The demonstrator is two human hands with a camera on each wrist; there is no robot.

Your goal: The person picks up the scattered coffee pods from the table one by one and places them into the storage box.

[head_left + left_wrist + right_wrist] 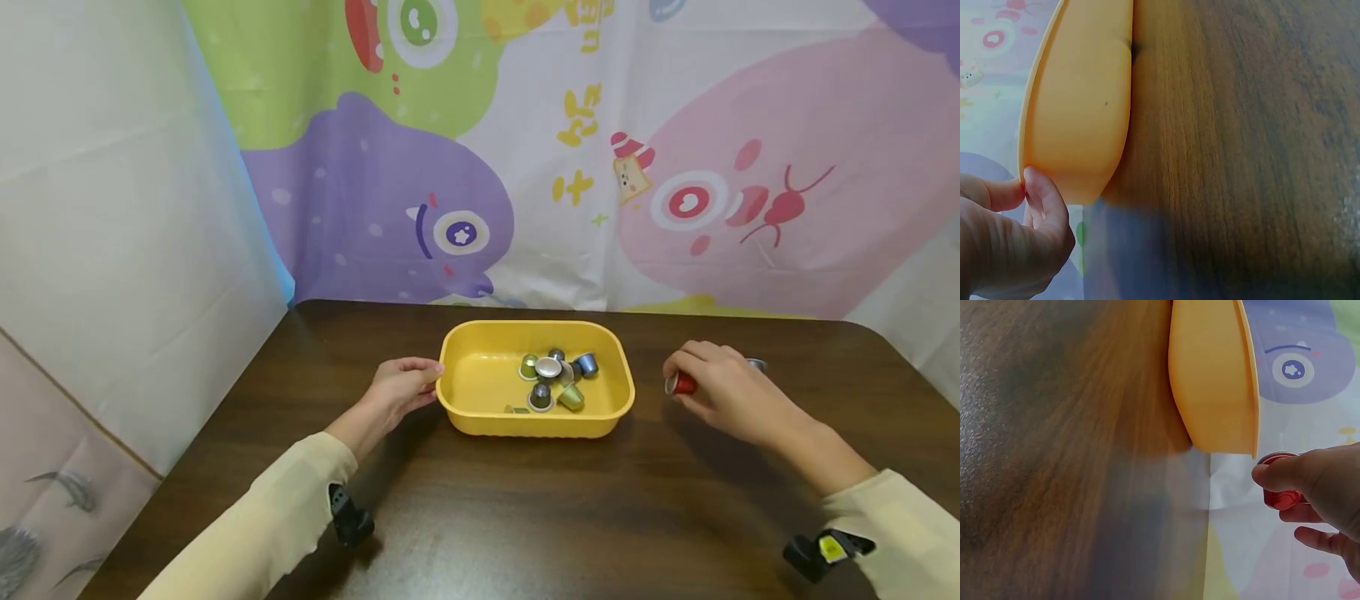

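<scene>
A yellow plastic basin [480, 425] stands on the table with several coffee capsules inside: a blue one [587, 365], green ones [572, 397] and dark or silver ones [541, 397]. My left hand [397, 390] pinches the basin's left rim between thumb and fingers, as the left wrist view also shows [1016, 231]. To the right of the basin, apart from it, my right hand [731, 392] holds a red coffee capsule [1283, 499] between thumb and fingers. Behind that hand, a silvery capsule-like thing [757, 364] is mostly hidden.
The dark wooden table [525, 508] reaches back to a cartoon-printed curtain [555, 167]. A pale curtain [112, 208] hangs on the left. Black camera mounts sit on the left wrist [349, 517] and the right wrist [821, 552].
</scene>
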